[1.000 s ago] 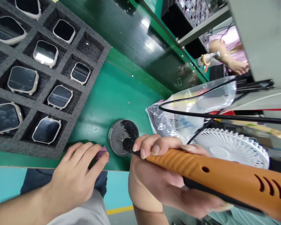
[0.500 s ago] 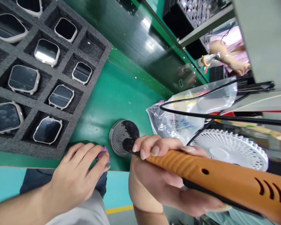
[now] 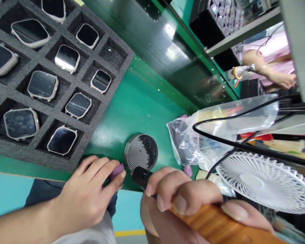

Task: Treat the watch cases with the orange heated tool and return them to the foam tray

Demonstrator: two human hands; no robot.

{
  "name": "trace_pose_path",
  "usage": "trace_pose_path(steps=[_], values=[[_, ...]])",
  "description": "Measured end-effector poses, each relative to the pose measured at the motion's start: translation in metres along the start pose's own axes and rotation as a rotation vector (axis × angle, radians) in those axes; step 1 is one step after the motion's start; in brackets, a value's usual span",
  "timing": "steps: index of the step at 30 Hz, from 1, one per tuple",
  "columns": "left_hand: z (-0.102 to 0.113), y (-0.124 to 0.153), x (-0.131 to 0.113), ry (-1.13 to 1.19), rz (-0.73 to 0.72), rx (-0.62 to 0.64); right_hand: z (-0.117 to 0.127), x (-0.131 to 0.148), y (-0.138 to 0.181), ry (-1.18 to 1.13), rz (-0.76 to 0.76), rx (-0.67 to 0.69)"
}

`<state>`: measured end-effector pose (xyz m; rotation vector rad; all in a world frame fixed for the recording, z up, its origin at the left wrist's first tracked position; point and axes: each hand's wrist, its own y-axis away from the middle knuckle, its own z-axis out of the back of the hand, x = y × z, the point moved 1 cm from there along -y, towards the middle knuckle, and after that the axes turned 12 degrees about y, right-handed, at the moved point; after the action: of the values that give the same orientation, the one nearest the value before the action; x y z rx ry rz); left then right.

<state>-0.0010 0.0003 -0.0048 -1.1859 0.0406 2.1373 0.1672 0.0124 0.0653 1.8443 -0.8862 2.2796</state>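
Note:
My right hand (image 3: 190, 200) is wrapped round the orange handle of a power tool (image 3: 218, 223), whose black tip (image 3: 139, 176) sits just off the near rim of a round metal mesh dish (image 3: 141, 156) holding tiny black parts. My left hand (image 3: 91, 193) rests at the table's near edge, its fingers curled over a small purple piece (image 3: 117, 170) and something dark beneath it that is mostly hidden. The two hands are close together, just in front of the dish.
A grey foam tray (image 3: 109, 52) with several smartwatch bodies fills the left. A crumpled plastic bag (image 3: 203, 142), black cables (image 3: 244, 147) and a white desk fan (image 3: 264, 183) crowd the right. Another person's arm (image 3: 271, 73) works at the far right.
The tool tip has come off the mesh dish and drawn back toward me. My view has shifted, so everything sits further right and lower. My left hand stays put.

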Motion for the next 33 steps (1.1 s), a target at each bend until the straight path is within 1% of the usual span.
trace_pose_path(steps=[4,10,12,14,17,20,23,24,25,26,28,29,31,33], values=[[0.000,0.001,0.000,0.005,0.007,0.006,0.005,-0.002,0.007,0.028,-0.040,0.030],[0.001,-0.001,-0.001,0.011,0.010,0.008,0.004,-0.003,0.003,0.030,-0.028,0.070],[0.001,-0.003,-0.001,0.004,0.024,0.001,0.005,-0.003,0.002,0.030,-0.020,0.104],[0.000,-0.004,-0.001,0.000,0.032,-0.004,0.007,-0.004,0.002,0.023,-0.031,0.187],[-0.001,-0.004,-0.001,0.014,0.034,-0.001,0.009,-0.008,0.002,0.048,-0.090,0.302],[-0.001,-0.004,-0.001,0.024,0.042,-0.011,0.012,-0.008,-0.006,0.051,-0.143,0.393],[-0.001,-0.004,-0.001,0.024,0.042,-0.014,0.011,-0.001,-0.019,0.034,-0.226,0.625],[0.000,-0.003,-0.001,0.025,0.041,-0.012,0.010,0.002,-0.022,0.035,-0.251,0.670],[0.000,-0.003,-0.001,0.026,0.040,-0.011,0.007,0.006,-0.023,0.042,-0.264,0.669],[0.000,-0.003,-0.001,0.026,0.039,-0.012,0.005,0.009,-0.021,0.044,-0.258,0.582],[0.001,-0.004,-0.002,0.026,0.037,-0.016,-0.001,0.013,-0.014,0.031,-0.220,0.355],[0.001,-0.005,-0.002,0.022,0.037,-0.021,-0.004,0.013,-0.010,0.009,-0.191,0.278],[0.002,-0.007,-0.002,0.023,0.049,-0.040,-0.008,0.011,-0.001,-0.061,-0.137,0.216],[0.002,-0.008,-0.002,0.067,0.081,-0.062,-0.005,0.009,0.003,-0.132,-0.098,0.174]])
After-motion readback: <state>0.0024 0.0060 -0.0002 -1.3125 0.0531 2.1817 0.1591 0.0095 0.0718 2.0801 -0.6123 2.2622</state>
